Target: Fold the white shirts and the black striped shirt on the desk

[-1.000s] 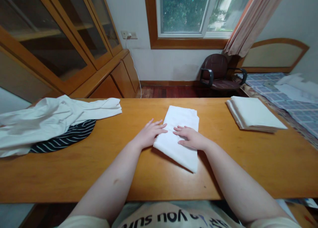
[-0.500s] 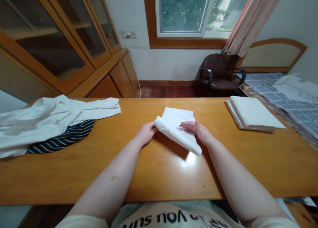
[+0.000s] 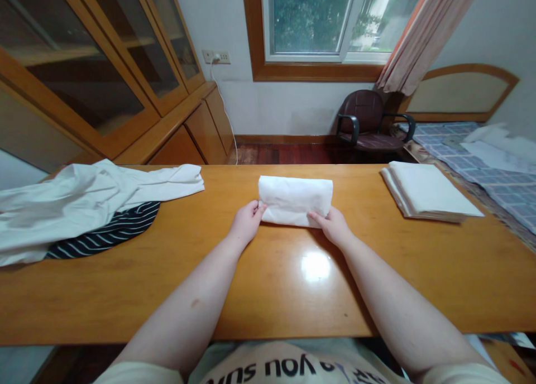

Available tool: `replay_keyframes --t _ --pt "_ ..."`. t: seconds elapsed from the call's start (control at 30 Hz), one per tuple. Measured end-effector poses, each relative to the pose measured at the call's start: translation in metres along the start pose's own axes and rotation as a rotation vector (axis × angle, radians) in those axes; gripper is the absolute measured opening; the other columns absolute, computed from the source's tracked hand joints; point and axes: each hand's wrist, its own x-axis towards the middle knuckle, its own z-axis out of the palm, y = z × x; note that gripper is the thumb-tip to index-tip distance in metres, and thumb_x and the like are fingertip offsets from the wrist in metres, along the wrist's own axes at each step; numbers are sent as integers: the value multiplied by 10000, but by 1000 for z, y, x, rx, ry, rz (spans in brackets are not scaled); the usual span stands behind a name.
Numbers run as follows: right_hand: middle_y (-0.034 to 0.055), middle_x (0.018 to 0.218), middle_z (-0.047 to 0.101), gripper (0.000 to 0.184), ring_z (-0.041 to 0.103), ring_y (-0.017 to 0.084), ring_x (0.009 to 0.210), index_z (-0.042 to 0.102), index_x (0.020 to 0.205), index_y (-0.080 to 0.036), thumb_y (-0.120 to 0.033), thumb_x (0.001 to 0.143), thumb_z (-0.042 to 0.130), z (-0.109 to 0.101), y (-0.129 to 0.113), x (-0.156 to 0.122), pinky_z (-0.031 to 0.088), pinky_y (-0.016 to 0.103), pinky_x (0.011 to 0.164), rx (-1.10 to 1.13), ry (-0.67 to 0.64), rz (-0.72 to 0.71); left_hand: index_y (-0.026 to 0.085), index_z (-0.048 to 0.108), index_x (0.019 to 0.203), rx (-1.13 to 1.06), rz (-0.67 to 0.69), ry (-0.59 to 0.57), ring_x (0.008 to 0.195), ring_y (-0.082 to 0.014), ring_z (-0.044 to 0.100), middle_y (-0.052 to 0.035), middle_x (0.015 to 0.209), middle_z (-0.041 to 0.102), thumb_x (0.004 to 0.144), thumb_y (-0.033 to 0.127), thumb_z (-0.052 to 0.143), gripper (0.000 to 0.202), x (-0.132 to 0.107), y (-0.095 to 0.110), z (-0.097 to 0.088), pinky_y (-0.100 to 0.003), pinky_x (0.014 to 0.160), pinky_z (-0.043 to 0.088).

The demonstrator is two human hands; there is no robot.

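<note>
A folded white cloth [image 3: 295, 200] is held between my hands over the middle of the wooden table [image 3: 268, 294]. It forms a wide, flat rectangle, and its exact kind is not clear. My left hand [image 3: 246, 222] pinches its near left corner between thumb and fingers. At the near right corner, my right hand [image 3: 334, 225] grips the cloth, thumb on top and fingers hidden underneath. A neat stack of folded white cloth [image 3: 429, 188] lies to the right. On the left is a loose heap of white garments [image 3: 96, 191], with a sleeve stretching toward the middle.
Black striped fabric [image 3: 113, 230] pokes out from under the left heap. Beyond the table stand a brown armchair [image 3: 364, 119], a glass-doored cabinet [image 3: 167, 102] and a bed with a checked cover [image 3: 469, 155]. A window [image 3: 310, 21] is set in the far wall.
The white cloth has gone from a slanted, half-turned fold to a level rectangle. My right hand has moved from lying on its surface to gripping its near right corner.
</note>
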Motion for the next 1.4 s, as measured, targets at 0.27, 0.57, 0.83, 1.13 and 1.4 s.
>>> replay_keyframes --t 0.27,0.57,0.83,1.13,1.4 --pt "142 953 693 402 637 264 897 620 994 -147 -479 857 440 3 -6 6 488 353 766 -346 182 175 196 526 645 155 -85 19 618 -170 536 -18 616 575 876 474 372 393 1 3 7 -257 550 332" --pt "107 855 700 418 648 248 781 551 1143 -138 -350 783 519 1 -11 6 462 311 638 -444 168 274 192 597 1009 286 -210 -16 742 -228 648 -86 798 692 828 457 508 334 3 8 2 -277 584 412" --pt "96 781 678 429 615 216 699 645 870 -161 -541 820 452 -4 -15 8 410 281 581 -465 102 272 180 631 894 282 -188 -107 835 -287 647 -135 872 696 858 576 384 469 -3 5 -5 -353 670 465" --pt "65 842 697 276 630 213 764 653 896 -197 -391 803 480 -4 -15 5 440 268 621 -436 53 201 171 377 1377 -210 -31 33 1156 -217 553 -161 1380 465 827 317 543 593 13 -20 23 -367 949 468" --pt "114 951 692 357 641 251 827 549 1080 -170 -383 798 502 -1 -16 9 446 305 652 -521 118 292 208 485 1340 103 65 -12 1332 -252 368 -105 1435 423 856 309 496 495 13 -17 18 -432 1105 298"
